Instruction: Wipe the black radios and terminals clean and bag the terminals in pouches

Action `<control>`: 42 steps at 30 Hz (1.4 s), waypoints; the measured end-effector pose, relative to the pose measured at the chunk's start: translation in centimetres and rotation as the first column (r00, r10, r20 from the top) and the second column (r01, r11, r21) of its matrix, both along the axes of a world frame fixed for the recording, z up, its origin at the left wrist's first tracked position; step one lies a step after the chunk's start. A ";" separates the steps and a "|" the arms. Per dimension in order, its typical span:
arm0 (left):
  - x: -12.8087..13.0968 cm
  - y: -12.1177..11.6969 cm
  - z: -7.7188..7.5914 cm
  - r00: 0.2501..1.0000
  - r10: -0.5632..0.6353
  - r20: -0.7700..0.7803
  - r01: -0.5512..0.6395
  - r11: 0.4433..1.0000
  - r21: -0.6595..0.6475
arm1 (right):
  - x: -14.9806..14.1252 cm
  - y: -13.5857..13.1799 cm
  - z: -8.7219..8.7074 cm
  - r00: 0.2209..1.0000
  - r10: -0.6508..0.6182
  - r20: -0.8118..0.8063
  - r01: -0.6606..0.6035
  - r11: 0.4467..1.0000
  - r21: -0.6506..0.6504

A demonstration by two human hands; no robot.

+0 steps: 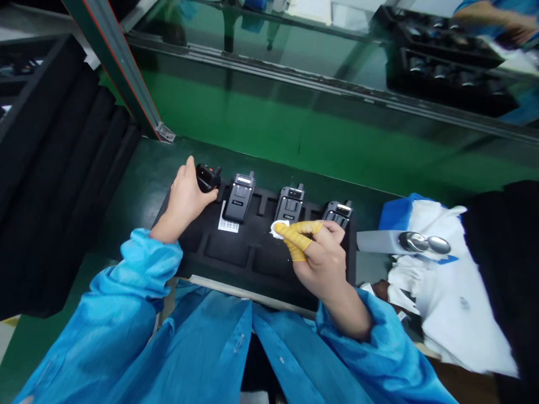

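My left hand (187,191) is closed around a black two-way radio (208,178) with a stubby antenna, at the far left corner of a black foam tray (227,247). My right hand (315,247), with yellow finger cots on several fingers, pinches a small white wiping pad (279,228) over the tray. Three more radios lie along the tray's far row: one left of the middle (240,199) partly on a printed label sheet (228,221), one near the pad (289,205), and one at the right (338,213), partly hidden behind my right hand.
Stacked black foam trays (54,157) rise at the left. At the right lie a pump bottle (387,241), a blue box (396,213) and white cloths (455,303). Beyond the green partition (269,123), a co-worker's hand (520,27) shows near more filled trays (450,78).
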State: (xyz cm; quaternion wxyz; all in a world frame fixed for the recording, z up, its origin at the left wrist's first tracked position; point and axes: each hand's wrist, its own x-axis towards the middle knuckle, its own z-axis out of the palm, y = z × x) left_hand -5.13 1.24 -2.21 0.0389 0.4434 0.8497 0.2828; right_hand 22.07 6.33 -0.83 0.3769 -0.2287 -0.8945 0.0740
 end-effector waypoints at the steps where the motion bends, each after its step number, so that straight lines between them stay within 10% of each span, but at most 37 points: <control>1: 0.4 -0.8 0.1 0.999 -0.039 0.007 0.039 0.997 0.068 | -0.6 0.1 0.1 1.000 0.014 -0.011 -0.015 1.000 -0.010; 14: 2.9 -6.1 0.7 0.913 -0.358 0.195 0.294 0.909 0.294 | -10.5 -1.1 0.1 0.991 0.125 0.037 -0.126 0.992 0.019; 26: 2.7 -6.3 0.4 0.896 -0.380 0.229 0.303 0.901 0.309 | -10.4 -0.8 0.6 0.961 0.251 0.112 -0.261 0.961 0.086; 42: 3.0 -6.1 0.7 0.903 -0.343 0.260 0.256 0.913 0.318 | -11.6 -2.8 0.9 0.992 -0.008 0.122 -0.038 0.929 0.367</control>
